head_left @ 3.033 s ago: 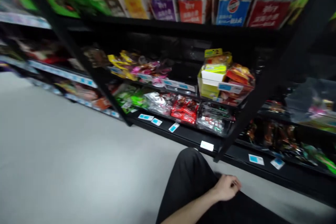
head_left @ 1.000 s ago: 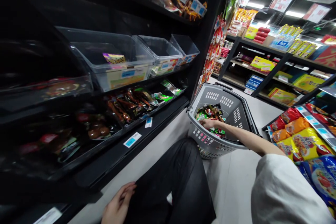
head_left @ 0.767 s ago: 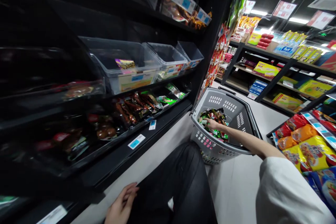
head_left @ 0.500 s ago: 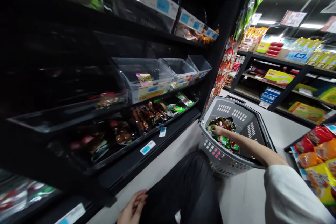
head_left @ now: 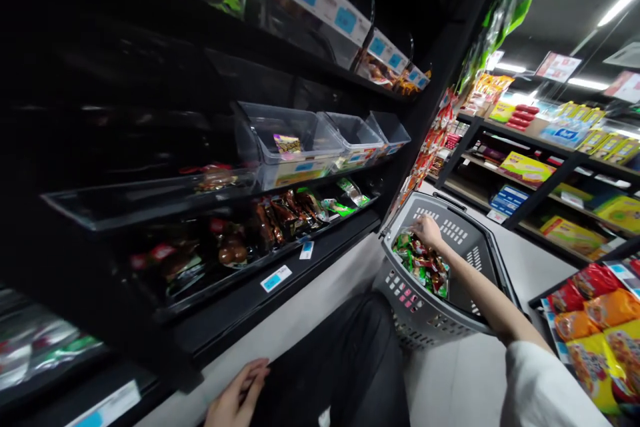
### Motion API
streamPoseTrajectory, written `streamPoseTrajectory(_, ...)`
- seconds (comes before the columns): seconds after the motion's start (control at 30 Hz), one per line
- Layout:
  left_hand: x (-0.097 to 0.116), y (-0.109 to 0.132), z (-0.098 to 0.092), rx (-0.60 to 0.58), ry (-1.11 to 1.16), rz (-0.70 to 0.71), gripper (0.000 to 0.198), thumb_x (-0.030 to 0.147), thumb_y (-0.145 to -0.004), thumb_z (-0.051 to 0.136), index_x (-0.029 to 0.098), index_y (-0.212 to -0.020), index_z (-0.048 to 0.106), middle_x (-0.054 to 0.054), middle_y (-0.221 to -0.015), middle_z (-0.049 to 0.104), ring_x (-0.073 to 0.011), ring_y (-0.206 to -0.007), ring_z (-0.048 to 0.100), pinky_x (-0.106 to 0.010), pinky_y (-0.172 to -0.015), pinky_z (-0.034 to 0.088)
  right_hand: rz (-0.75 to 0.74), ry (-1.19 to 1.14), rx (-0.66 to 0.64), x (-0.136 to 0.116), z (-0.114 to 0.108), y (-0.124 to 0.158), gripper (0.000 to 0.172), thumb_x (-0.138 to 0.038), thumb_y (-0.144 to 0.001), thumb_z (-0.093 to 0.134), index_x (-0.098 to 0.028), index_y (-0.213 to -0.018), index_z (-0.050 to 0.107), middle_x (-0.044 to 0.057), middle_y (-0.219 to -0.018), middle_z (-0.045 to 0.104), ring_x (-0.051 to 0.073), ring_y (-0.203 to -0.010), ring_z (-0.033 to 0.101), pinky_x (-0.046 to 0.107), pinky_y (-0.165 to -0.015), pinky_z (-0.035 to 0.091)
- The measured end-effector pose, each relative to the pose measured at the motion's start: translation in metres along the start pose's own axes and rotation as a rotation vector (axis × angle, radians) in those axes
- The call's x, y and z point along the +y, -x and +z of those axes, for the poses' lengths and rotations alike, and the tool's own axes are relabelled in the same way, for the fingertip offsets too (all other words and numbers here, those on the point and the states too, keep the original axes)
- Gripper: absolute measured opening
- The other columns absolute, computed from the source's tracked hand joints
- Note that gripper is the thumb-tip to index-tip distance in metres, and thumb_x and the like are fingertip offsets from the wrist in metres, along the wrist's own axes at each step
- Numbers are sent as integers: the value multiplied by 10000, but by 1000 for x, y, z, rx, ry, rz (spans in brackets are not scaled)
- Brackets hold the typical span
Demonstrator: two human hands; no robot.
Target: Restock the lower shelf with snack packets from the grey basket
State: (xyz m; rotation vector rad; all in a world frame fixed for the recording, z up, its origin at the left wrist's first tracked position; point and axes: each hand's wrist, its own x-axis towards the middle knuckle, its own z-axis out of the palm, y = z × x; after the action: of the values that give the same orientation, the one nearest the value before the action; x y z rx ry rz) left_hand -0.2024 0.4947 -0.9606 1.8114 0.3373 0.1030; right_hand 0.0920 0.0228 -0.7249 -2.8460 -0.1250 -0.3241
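Observation:
My right hand [head_left: 427, 232] reaches into a grey shopping basket [head_left: 463, 312] with slotted sides. Its fingers are closed at the far edge of a pile of small snack packets [head_left: 423, 263], green, red and brown. A clear, shiny edge shows by the fingertips, but what they grip is not plain. My left hand [head_left: 239, 395] hangs loosely curled beside my dark-trousered leg [head_left: 345, 353], with nothing visible in it and a gap between its fingers. The lower shelf tray near it holds dark brown packaged snacks [head_left: 273, 221].
Clear plastic bins [head_left: 295, 140] line the black shelf on the left, one with a small yellow-purple packet inside. Price tags [head_left: 276, 278] sit along the shelf edge. Bright bags [head_left: 597, 317] stand at the lower right. Boxed goods [head_left: 570, 238] fill shelves behind the basket.
My right hand has risen from within the packets to the pile's far edge. The packets lie shifted in the basket. My left hand stays beside my leg; the view has turned slightly.

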Motion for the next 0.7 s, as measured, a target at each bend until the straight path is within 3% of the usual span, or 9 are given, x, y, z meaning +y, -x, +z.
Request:
streamPoseTrajectory(0.1, 2, 0, 2, 27, 14, -7, 494, 658, -643, 638, 270, -926, 754, -51, -929, 803, -309, -895, 766, -371, -792, 635, -64, -215, 101, -8, -11, -7, 325, -514, -770, 709, -200, -822, 643, 100, -1038, 642, 279, -1078, 563, 402, -986, 436)
streamPoseTrajectory(0.17, 2, -1, 3, 33, 27, -9, 485, 654, -633, 648, 273, -912, 760, -48, -926, 804, -308, -887, 766, -361, -778, 636, -66, -390, 124, -14, -16, -8, 410, -605, -782, 653, -207, -851, 587, 64, -917, 650, 247, -933, 604, 377, -870, 494)
streamPoseTrajectory(0.27, 3, -1, 2, 38, 48, -12, 489, 664, -612, 654, 274, -885, 765, -50, -934, 805, -312, -885, 766, -363, -779, 637, -59, -477, 133, -24, -22, -5, 461, -681, -838, 523, -224, -886, 494, 29, -816, 642, 210, -792, 625, 322, -714, 518)
streamPoseTrajectory(0.43, 6, -1, 3, 47, 67, -1, 480, 666, -606, 674, 277, -870, 771, -52, -925, 806, -317, -894, 767, -366, -789, 638, -4, -817, 230, -55, -28, 2, 469, -651, -761, 661, -246, -880, 459, -4, -756, 629, 174, -652, 599, 275, -579, 475)
streamPoseTrajectory(0.53, 8, -1, 5, 49, 81, 24, 476, 669, -612, 678, 274, -860, 771, -59, -892, 807, -320, -867, 768, -381, -797, 637, 106, -1019, 200, -76, -30, 7, 468, -586, -684, 747, -254, -896, 494, -25, -684, 610, 161, -559, 557, 271, -515, 438)
streamPoseTrajectory(0.7, 11, 1, 7, 75, 80, 60, 520, 711, -681, 635, 256, -895, 769, -69, -910, 806, -300, -863, 766, -387, -847, 621, 234, -1068, 138, -103, -36, 17, 396, -503, -643, 760, -241, -810, 514, -70, -515, 496, 124, -440, 445, 245, -435, 343)
